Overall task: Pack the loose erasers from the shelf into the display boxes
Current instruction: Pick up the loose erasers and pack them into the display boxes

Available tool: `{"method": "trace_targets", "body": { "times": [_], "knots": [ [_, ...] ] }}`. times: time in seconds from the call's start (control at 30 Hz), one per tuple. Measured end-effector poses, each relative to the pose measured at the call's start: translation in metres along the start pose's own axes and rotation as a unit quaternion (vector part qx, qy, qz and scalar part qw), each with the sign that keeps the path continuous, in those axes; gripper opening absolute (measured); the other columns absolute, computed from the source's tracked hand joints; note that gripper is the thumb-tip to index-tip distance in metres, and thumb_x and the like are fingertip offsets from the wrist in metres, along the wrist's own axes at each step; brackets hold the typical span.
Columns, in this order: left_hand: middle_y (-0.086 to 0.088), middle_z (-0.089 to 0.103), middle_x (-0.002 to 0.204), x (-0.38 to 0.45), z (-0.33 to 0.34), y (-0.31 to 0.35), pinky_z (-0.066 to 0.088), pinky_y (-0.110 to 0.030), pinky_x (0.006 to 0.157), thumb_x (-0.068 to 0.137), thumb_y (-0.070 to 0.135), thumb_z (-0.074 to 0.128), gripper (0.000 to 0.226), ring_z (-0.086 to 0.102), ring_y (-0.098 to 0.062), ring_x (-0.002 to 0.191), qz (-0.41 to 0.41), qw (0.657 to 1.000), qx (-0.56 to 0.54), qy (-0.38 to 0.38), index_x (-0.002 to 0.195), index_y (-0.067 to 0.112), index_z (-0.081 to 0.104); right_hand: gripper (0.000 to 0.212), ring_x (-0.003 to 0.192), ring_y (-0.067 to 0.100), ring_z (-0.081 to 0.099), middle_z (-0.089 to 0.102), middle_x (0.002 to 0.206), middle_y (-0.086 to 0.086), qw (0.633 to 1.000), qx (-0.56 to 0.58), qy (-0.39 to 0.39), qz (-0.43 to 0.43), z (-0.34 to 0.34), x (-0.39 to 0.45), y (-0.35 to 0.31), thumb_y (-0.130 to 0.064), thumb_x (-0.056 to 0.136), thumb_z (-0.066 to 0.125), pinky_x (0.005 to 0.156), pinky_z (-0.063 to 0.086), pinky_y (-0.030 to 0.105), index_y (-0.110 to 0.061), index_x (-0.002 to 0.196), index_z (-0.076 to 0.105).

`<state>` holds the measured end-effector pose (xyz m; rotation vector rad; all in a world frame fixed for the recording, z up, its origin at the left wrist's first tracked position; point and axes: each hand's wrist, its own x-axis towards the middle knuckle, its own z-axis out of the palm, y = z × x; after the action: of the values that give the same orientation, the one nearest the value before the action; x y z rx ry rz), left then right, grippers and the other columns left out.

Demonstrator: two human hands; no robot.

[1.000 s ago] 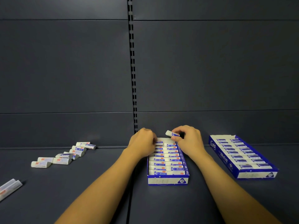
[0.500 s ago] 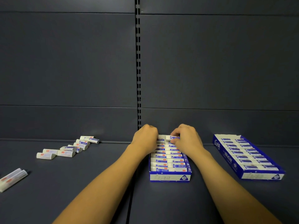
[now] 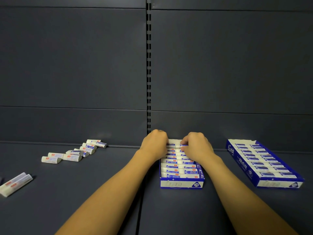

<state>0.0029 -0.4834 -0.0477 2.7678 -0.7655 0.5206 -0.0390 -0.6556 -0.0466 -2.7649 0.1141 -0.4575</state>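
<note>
Erasers (image 3: 179, 167) fill the middle display box (image 3: 182, 184) in two columns nearly to its far end, where both hands work on the last row. The right hand (image 3: 197, 146) has its fingers curled down onto an eraser (image 3: 176, 143) at the far end of the box, apparently pinching or pressing it into place; how firm the hold is cannot be told, since the fingertips are hidden. The left hand (image 3: 155, 145) is curled at the far left corner of the box, seemingly bracing its wall, though what it holds, if anything, is out of sight.

The row looks tight — forcing the last piece in could buckle the thin cardboard wall or pop neighbouring erasers up out of line. If the bracing hand lets go too soon, the box may slide back toward the rear panel of the shelf (image 3: 101, 192).

Further out, a second display box (image 3: 264, 167) sits full to the right. To the left a cluster of loose erasers (image 3: 72, 152) waits near the back edge — some stacked on each other, easy to scatter with a careless reach — and a longer wrapped pair (image 3: 16, 184) lies at the far left.
</note>
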Motion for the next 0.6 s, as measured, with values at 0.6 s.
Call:
{"method": "trace_targets", "body": {
  "times": [0.6],
  "knots": [
    [-0.006, 0.071, 0.099, 0.0010, -0.0003, 0.0040, 0.058, -0.035, 0.075, 0.090, 0.012, 0.063, 0.017, 0.065, -0.023, 0.088, -0.023, 1.000, -0.010, 0.010, 0.100, 0.012, 0.076, 0.029, 0.093, 0.014, 0.065, 0.067, 0.114, 0.000, 1.000, 0.014, 0.003, 0.022, -0.0001, -0.0018, 0.0005, -0.031, 0.089, 0.073, 0.077, 0.056, 0.028, -0.023, 0.116, 0.067]
  ]
}}
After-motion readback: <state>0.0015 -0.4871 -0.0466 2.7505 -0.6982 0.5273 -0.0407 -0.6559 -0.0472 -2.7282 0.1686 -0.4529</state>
